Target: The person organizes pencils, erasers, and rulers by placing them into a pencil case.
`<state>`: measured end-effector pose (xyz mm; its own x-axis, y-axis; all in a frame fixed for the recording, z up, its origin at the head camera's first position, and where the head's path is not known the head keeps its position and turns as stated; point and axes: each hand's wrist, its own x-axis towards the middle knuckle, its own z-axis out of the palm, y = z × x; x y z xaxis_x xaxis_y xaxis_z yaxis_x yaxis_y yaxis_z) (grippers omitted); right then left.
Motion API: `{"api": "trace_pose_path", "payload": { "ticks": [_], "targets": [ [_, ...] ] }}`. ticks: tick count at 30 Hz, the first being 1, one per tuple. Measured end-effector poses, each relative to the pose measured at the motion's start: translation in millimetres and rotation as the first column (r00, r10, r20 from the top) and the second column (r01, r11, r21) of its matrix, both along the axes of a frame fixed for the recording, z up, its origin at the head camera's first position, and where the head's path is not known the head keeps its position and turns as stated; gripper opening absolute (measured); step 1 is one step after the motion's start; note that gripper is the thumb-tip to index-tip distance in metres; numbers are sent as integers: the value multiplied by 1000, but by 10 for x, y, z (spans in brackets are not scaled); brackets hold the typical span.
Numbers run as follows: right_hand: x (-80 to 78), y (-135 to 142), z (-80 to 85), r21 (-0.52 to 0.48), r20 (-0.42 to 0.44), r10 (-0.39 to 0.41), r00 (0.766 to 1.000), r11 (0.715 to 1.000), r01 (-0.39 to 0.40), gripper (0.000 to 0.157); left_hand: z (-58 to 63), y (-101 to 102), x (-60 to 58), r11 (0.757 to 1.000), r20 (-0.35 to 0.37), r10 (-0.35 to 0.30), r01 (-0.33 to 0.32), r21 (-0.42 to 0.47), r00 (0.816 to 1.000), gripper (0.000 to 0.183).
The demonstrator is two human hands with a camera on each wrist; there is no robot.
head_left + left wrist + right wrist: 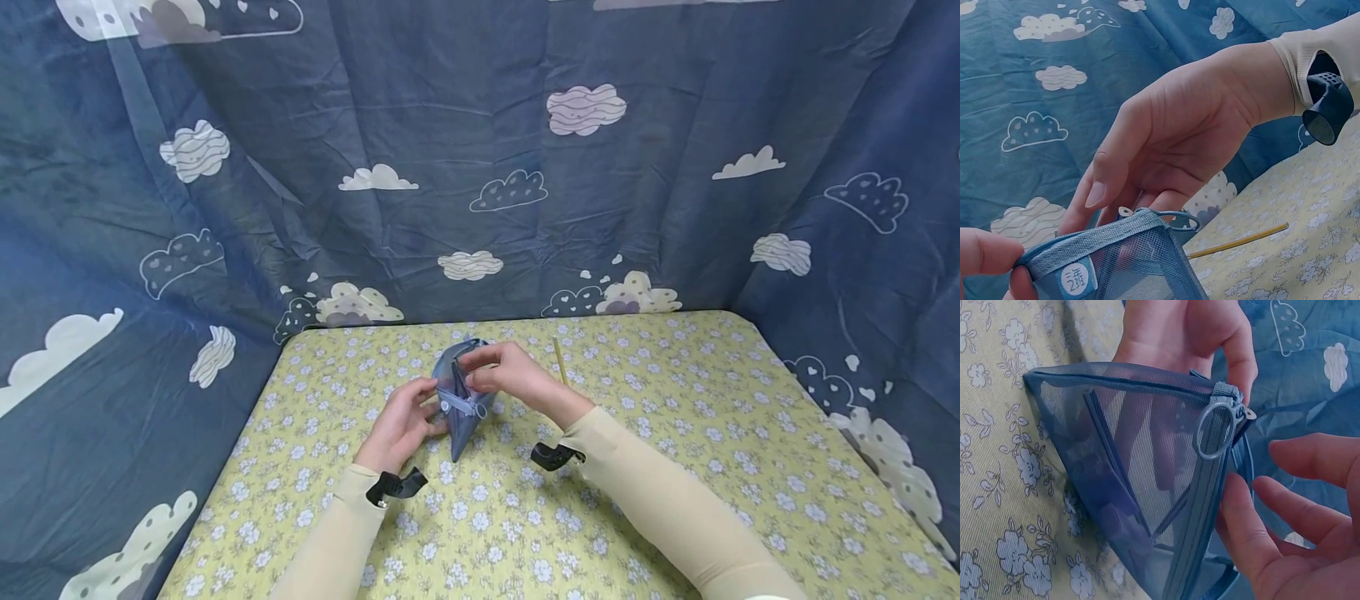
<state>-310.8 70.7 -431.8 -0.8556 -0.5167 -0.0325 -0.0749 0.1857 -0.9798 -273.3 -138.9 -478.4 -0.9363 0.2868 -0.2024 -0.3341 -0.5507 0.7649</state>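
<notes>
A blue mesh zip pouch with a ring pull and a round white label stands tilted above the table, its mouth unzipped. My left hand holds it from the left. In the left wrist view, thumb and finger pinch the zip edge; in the right wrist view, the other fingers lie behind the mesh. My right hand reaches into the mouth from the right, fingers loosely bent and thumb apart. One finger touches the rim. Nothing shows between its fingers. Dark shapes inside the pouch are unclear through the mesh.
A thin yellow stick lies on the flowered yellow tablecloth, partly hidden behind my right wrist. Dark blue cloud-print cloth hangs behind the table and along both sides. Black straps sit around both wrists.
</notes>
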Motion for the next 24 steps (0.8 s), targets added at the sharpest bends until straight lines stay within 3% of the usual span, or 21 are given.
{"api": "trace_pose_path", "payload": {
  "ticks": [7,12,20,24],
  "targets": [
    [116,58,181,28,-75,17,997,999,-15,33,-24,-43,-1,995,39,21,-24,95,999,16],
    [180,78,273,29,-137,64,988,998,-61,33,-42,-95,-10,985,97,75,-89,148,992,21],
    [62,182,110,10,-150,-23,988,1000,25,29,1,-158,11,965,148,248,-257,44,957,17],
    [18,291,80,43,-164,-84,983,995,92,29,56,-205,40,963,141,269,-268,-22,953,10]
  ]
}}
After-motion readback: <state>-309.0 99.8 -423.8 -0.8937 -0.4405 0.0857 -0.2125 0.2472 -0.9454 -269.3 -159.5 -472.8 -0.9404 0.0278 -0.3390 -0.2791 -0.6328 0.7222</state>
